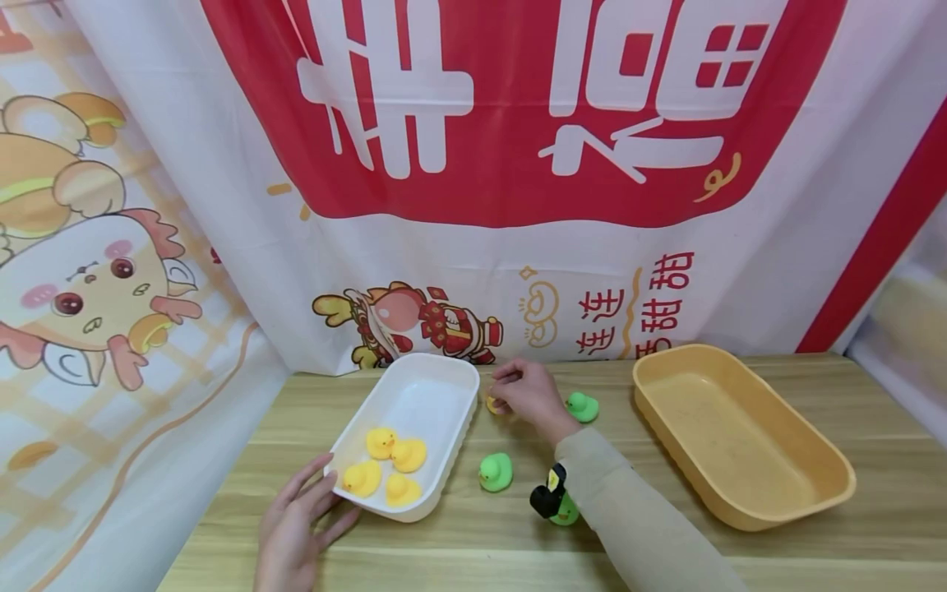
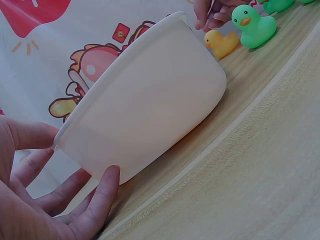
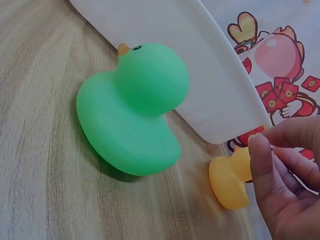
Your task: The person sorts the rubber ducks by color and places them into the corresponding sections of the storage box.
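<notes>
A white tub [image 1: 453, 440] stands on the table with several yellow rubber ducks [image 1: 403, 489] at its near end. My left hand [image 1: 296, 514] grips the tub's near left corner, with fingertips at the rim and against the outer wall. Beyond the tub's right side, my right hand [image 1: 528, 395] hovers over another yellow rubber duck [image 2: 222, 44], thumb and fingers bent but apart from it. That duck sits on the table, partly hidden by the hand in the head view. A green rubber duck [image 3: 132, 110] looms large in the right wrist view.
Green rubber ducks stand around my right arm: one [image 1: 582, 407] behind the wrist, one [image 1: 496, 472] beside the tub, another [image 1: 565, 511] partly covered by the black wrist camera [image 1: 549, 493]. An orange tub [image 1: 740, 436] stands at the right. A printed cloth [image 1: 503, 288] hangs behind the table.
</notes>
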